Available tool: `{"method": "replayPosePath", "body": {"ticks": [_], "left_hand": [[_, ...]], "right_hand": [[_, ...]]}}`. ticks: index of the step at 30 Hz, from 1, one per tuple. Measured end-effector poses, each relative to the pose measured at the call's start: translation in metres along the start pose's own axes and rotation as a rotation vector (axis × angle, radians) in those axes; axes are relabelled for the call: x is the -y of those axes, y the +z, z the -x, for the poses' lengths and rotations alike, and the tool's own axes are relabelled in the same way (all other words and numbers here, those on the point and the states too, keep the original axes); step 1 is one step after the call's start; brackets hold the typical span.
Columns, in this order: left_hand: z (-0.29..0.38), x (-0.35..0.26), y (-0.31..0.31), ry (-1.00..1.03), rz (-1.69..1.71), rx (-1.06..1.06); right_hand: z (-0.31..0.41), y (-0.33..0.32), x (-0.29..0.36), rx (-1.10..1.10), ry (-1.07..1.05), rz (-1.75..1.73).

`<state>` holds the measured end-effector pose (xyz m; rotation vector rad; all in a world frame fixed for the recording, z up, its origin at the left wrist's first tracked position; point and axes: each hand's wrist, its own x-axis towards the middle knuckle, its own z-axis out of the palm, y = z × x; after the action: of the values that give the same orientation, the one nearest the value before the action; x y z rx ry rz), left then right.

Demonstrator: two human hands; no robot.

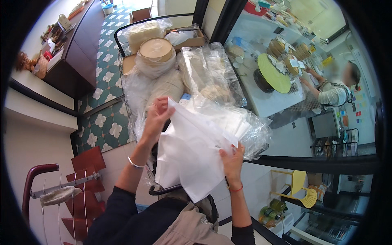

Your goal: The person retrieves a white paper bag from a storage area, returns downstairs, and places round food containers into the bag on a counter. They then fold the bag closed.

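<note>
Between my two hands a white paper bag or folded sheet (196, 153) is stretched out; which of the two it is I cannot tell. My left hand (159, 118) pinches its upper left corner between thumb and fingers. At the right edge, my right hand (232, 160) grips it with the thumb on top. The lower tip hangs down in front of my apron (180, 226). Just behind the sheet, a stack of similar white pieces (229, 121) lies in a clear plastic wrapper (258, 131).
A black wire rack (165, 190) carries bagged goods, round tan lids or containers (156, 49) and a cardboard box (193, 41). Behind glass on the right, a person (333, 92) works at a white counter (257, 101). Red stair treads (88, 159) rise at left.
</note>
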<state>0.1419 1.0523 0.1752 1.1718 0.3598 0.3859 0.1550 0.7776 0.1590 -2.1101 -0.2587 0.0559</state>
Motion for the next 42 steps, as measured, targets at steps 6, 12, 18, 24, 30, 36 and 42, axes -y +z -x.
{"method": "replayPosePath", "body": {"ticks": [6,12,18,24,30,36,42], "left_hand": [[0.031,0.013,0.014,0.377,-0.688,0.3],[0.07,0.051,-0.009,0.196,-0.925,0.162],[0.082,0.051,-0.034,-0.425,-0.341,0.248],[0.095,0.041,-0.05,-0.454,-0.216,0.257],[0.101,0.047,-0.054,-0.514,-0.2,0.26],[0.102,0.046,-0.054,-0.616,-0.284,0.34],[0.098,0.056,-0.049,-0.71,-0.352,0.217]], "right_hand": [[-0.009,-0.014,0.004,-0.081,-0.007,0.047],[-0.006,-0.005,0.003,-0.153,-0.005,0.038],[0.003,-0.006,0.006,-0.176,-0.056,-0.016],[0.001,-0.007,0.0,-0.209,-0.058,0.085],[0.031,-0.007,0.005,-0.208,0.19,-0.231],[0.117,-0.015,0.022,-0.069,0.641,-0.549],[0.141,-0.009,0.014,-0.055,0.68,-0.692]]}}
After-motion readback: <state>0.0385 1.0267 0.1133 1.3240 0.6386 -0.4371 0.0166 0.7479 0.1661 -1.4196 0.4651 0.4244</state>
